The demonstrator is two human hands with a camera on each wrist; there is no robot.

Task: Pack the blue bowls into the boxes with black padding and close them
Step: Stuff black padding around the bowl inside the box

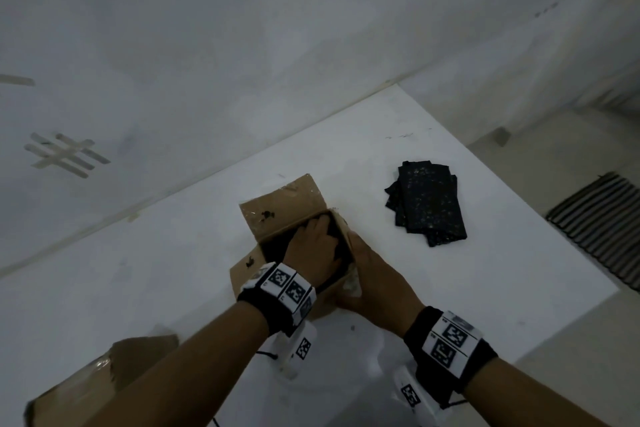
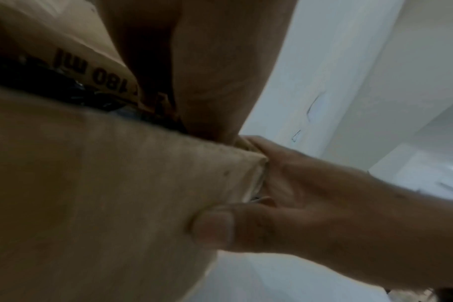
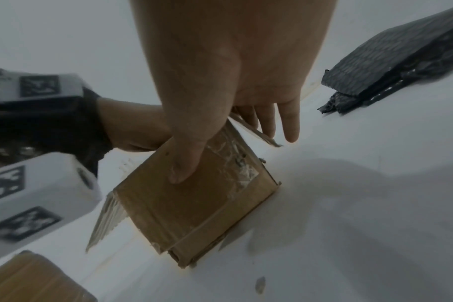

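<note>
The box (image 1: 277,218) is matt brown corrugated cardboard with patches of glossy clear tape. The padding sheets (image 1: 429,204) look black, speckled, rough foam. The worktop (image 1: 173,270) is smooth matt white.

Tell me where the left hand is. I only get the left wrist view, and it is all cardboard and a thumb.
Observer: The left hand is reaching inside the open cardboard box, with its fingers on the black padding in there.
Operator: Report any spare padding.
Observer: A stack of black padding sheets lies on the white table, to the right of the box and apart from it.
Operator: List any other box.
Observer: A second cardboard box sits at the table's near left edge, beside the left forearm.
</note>
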